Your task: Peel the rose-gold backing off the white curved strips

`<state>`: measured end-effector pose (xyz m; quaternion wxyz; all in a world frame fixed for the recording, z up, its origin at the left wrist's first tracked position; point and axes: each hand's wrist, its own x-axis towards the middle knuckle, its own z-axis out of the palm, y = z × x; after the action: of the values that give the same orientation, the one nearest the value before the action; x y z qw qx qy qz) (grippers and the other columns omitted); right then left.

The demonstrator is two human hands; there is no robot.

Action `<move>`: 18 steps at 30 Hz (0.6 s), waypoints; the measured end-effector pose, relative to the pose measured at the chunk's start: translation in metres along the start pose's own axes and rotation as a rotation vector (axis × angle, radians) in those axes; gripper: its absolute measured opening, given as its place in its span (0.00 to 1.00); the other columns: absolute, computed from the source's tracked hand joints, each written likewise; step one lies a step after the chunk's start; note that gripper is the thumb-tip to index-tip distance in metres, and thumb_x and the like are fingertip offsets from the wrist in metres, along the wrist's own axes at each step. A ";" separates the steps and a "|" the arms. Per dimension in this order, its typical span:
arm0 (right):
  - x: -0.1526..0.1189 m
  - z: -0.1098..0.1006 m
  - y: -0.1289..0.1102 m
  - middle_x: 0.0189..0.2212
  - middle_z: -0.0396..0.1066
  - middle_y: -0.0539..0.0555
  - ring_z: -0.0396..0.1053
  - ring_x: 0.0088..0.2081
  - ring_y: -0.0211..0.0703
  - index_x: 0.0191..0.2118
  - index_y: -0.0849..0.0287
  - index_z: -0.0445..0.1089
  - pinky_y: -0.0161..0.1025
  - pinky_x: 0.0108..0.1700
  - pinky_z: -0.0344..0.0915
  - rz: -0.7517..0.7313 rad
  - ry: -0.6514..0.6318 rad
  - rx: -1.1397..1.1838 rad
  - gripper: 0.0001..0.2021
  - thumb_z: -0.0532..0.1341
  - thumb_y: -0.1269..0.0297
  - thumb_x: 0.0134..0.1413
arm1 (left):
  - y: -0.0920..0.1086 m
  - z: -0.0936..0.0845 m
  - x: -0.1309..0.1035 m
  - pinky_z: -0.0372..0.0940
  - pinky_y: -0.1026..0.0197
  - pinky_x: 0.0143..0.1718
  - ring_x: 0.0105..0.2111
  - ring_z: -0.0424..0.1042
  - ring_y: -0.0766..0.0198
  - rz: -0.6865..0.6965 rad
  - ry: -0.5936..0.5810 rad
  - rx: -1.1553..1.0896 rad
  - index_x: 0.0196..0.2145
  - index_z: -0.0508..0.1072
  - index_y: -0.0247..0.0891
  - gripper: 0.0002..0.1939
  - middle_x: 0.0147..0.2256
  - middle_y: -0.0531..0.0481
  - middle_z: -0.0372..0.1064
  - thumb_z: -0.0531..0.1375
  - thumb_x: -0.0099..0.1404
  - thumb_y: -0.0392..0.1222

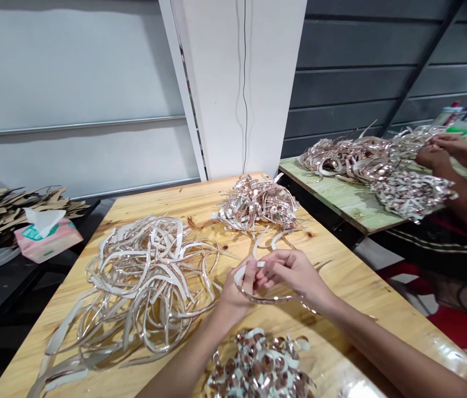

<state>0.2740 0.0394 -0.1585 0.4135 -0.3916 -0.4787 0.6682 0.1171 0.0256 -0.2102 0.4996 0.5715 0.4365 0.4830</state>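
Both of my hands meet over the middle of the wooden table, closed on one thin strip [269, 300], white on one face and shiny rose-gold on the other. My left hand [239, 287] pinches it with the thumb on top. Fingers of my right hand [289, 271] are bent round the strip close beside the left; part of the grip is hidden. The strip loops down below the hands. To the left lies a large tangle of similar strips [150, 276]. Behind my hands is a heap of shiny curled strips [258, 204]. Nearest me sits a pile of small shiny pieces [260, 367].
The wooden table [361, 287] ends at a gap on the right. Beyond it, a co-worker's hands [444, 152] are over a green table [347, 202] bearing more strips. At left, a tissue pack [48, 239] stands by brown scraps [13, 213]. A white pillar [233, 83] rises behind.
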 end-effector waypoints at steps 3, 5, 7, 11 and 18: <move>0.000 0.000 0.001 0.23 0.80 0.53 0.79 0.25 0.43 0.30 0.61 0.77 0.39 0.33 0.79 0.005 0.032 -0.019 0.10 0.72 0.60 0.46 | 0.002 0.000 -0.001 0.61 0.61 0.26 0.25 0.62 0.64 -0.001 -0.019 0.046 0.28 0.65 0.39 0.32 0.25 0.51 0.62 0.47 0.71 0.72; 0.001 -0.001 0.003 0.23 0.80 0.53 0.79 0.25 0.44 0.30 0.61 0.76 0.39 0.33 0.79 -0.002 0.048 -0.023 0.09 0.71 0.61 0.45 | 0.007 -0.001 -0.002 0.61 0.61 0.27 0.26 0.63 0.63 0.023 -0.004 0.123 0.28 0.66 0.39 0.33 0.26 0.51 0.64 0.47 0.71 0.72; 0.002 -0.001 0.003 0.22 0.79 0.53 0.79 0.25 0.44 0.30 0.61 0.76 0.40 0.33 0.79 -0.013 0.046 -0.035 0.10 0.71 0.59 0.46 | 0.011 -0.002 -0.004 0.62 0.61 0.28 0.26 0.64 0.63 0.022 0.025 0.159 0.27 0.66 0.39 0.32 0.26 0.50 0.65 0.48 0.71 0.71; 0.003 -0.003 0.004 0.25 0.80 0.53 0.79 0.26 0.45 0.35 0.60 0.75 0.41 0.32 0.78 -0.057 -0.012 -0.082 0.16 0.72 0.53 0.49 | 0.011 -0.002 -0.004 0.64 0.60 0.30 0.28 0.67 0.61 -0.007 0.037 0.066 0.31 0.68 0.39 0.30 0.27 0.50 0.67 0.47 0.73 0.68; 0.001 -0.007 0.015 0.29 0.79 0.56 0.78 0.29 0.46 0.37 0.60 0.74 0.42 0.34 0.77 -0.265 0.010 -0.340 0.15 0.65 0.51 0.62 | 0.010 -0.006 -0.005 0.60 0.61 0.31 0.25 0.63 0.64 0.105 0.081 0.199 0.29 0.65 0.40 0.27 0.25 0.54 0.64 0.46 0.77 0.61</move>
<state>0.2769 0.0399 -0.1742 0.4283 -0.3927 -0.6297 0.5155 0.1106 0.0208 -0.2009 0.3965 0.6204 0.4715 0.4853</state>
